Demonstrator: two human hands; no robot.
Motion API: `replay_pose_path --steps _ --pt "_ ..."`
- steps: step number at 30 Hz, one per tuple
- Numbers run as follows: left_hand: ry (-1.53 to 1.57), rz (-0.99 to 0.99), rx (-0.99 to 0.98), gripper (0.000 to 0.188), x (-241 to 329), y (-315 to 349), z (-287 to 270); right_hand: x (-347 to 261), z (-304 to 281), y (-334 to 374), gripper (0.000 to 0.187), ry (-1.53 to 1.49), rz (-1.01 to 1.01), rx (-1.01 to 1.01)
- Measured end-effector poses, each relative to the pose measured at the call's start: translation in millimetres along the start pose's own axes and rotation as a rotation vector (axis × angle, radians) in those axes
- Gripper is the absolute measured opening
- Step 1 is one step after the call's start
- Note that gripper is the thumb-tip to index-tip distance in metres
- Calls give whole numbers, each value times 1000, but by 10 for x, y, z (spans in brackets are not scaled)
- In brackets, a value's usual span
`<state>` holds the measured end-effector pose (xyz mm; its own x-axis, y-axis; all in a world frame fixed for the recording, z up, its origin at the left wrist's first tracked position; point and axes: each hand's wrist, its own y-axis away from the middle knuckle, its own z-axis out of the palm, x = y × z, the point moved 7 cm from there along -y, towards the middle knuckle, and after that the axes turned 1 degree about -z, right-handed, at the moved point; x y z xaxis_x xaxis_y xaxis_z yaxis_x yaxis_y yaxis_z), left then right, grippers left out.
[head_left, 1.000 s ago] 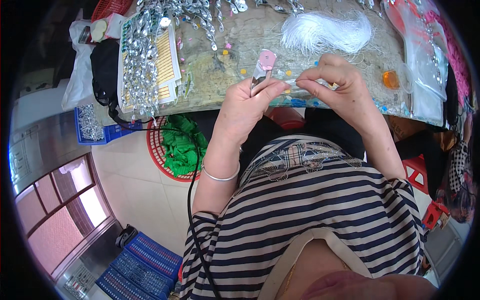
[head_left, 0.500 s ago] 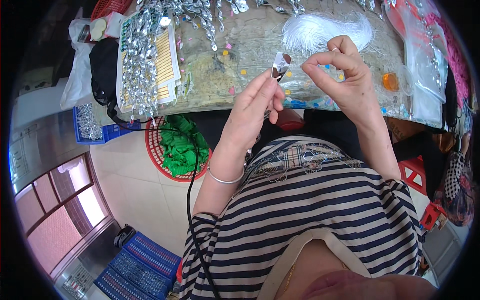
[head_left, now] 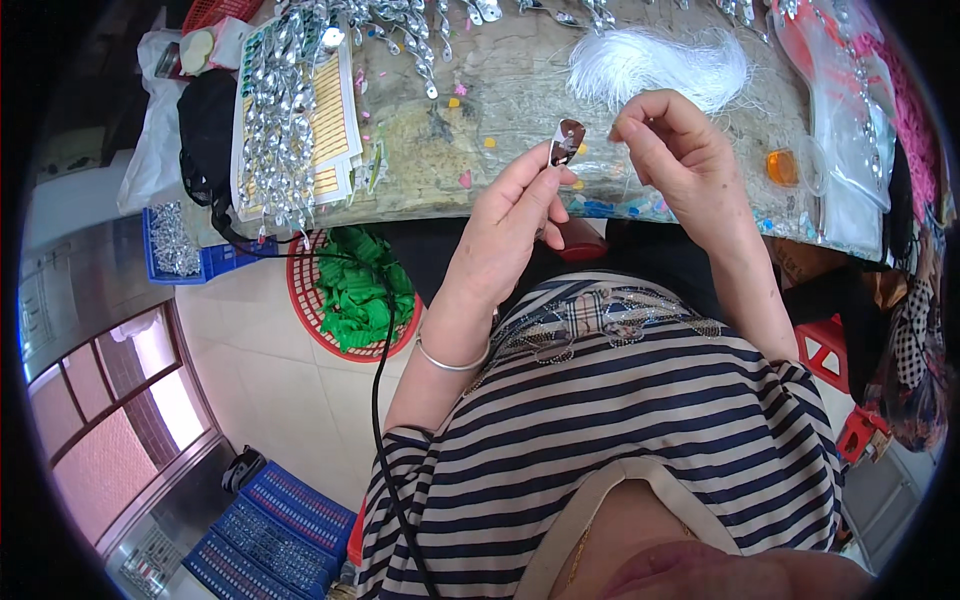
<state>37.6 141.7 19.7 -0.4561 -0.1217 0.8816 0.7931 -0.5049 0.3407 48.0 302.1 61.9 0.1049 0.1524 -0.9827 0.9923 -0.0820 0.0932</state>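
While pinching a shiny piece (head_left: 568, 146) in the left hand (head_left: 508, 226), maybe to steady it, holds the right hand (head_left: 697, 190) near, fingertips close together, can't tell if empty.

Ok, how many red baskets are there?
2: a red basket holding green material below the table, and a second red basket at the upper left, cut off by the picture's edge. Others may be hidden.

The held piece (head_left: 568, 143) shows silver and dark brown — the thread (head_left: 660, 68) white, the shirt (head_left: 620, 400) navy-and-beige striped.
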Motion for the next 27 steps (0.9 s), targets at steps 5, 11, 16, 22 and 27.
replay_pose_path --steps 5,11,16,22,27 --pt "9 35 -6 34 26 5 3 40 38 3 7 -27 -98 -1" --pt "15 31 -8 34 43 4 12 -59 18 -2 7 228 -280 45" --pt "23 17 4 34 33 4 18 22 48 -11 7 55 -129 41" --pt "26 2 21 32 31 8 11 66 51 -44 10 82 -184 96" --pt "22 -5 27 31 4 10 -5 57 82 -41 6 104 -159 75"
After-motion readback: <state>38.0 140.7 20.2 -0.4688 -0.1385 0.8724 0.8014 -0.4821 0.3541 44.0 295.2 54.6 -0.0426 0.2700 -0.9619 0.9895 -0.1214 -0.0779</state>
